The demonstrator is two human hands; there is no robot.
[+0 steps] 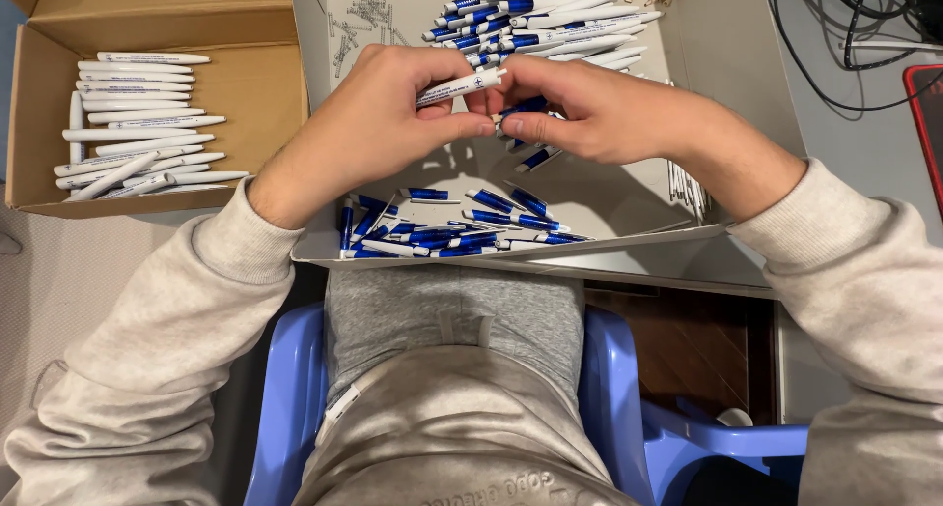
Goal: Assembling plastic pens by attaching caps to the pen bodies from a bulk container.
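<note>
Holding a white pen (460, 86) between both hands above the middle of an open grey box (629, 196), you risk a slip at the join: your judgement should be that the small blue piece (521, 106) under your right fingertips could pop loose if the two halves meet at an angle, and it would drop among the loose blue parts (447, 233) heaped at the near edge of the box, where it would be hard to tell from the rest. A hard squeeze could also bend or jam the barrel, and a jolt from your knees could tip the box, since it appears to rest across your lap on the blue chair (609, 368).

Your left hand (378, 123) comes in from the left with the wrist bent and the knuckles up, its thumb and fingers pinched together on the left part of the pen. Your right hand (589, 113) reaches in from the right, palm turned towards you, fingers curled and clamped on the pen's right end, the thumb pressed close against the left thumb. Both forearms, in pale grey sleeves, angle inward.

Finished white pens (138, 123) lie in rows in the brown cardboard box (255, 84) at far left. More blue-and-white pens (550, 20) are piled at the far side of the grey box, beside a scatter of small metal springs (359, 20). Dark cables (845, 25) trail at far right.
</note>
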